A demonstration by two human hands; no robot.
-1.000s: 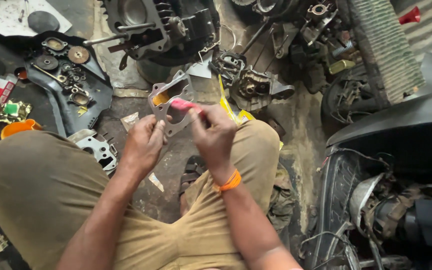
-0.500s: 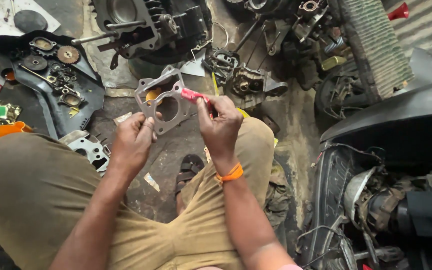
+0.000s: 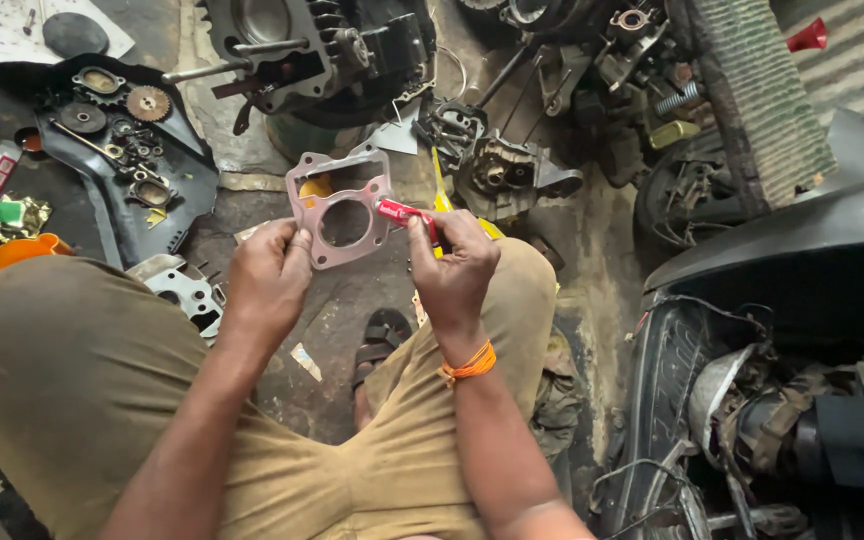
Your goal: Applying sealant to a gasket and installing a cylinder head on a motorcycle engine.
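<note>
Gasket held flat in left hand, red tube pinched in right, above the knees.

One gasket [image 3: 337, 205], thin pale sheet with one big round bore and a smaller opening, was gripped at its lower-left edge by the left hand [image 3: 267, 270], closed on it; it looked light, bendy and easy to tear, so best held by the outer rim, not the narrow bridges. One small red tube [image 3: 402, 212], nozzle touching the gasket's right edge, was held in the right hand [image 3: 457, 265], fingers closed round it; soft, squeezable, likely slippery if greasy. One orange band [image 3: 470, 365] on that wrist. One dark tray [image 3: 127, 150] of gears lay well to the left, one engine block [image 3: 302, 50] beyond.
</note>
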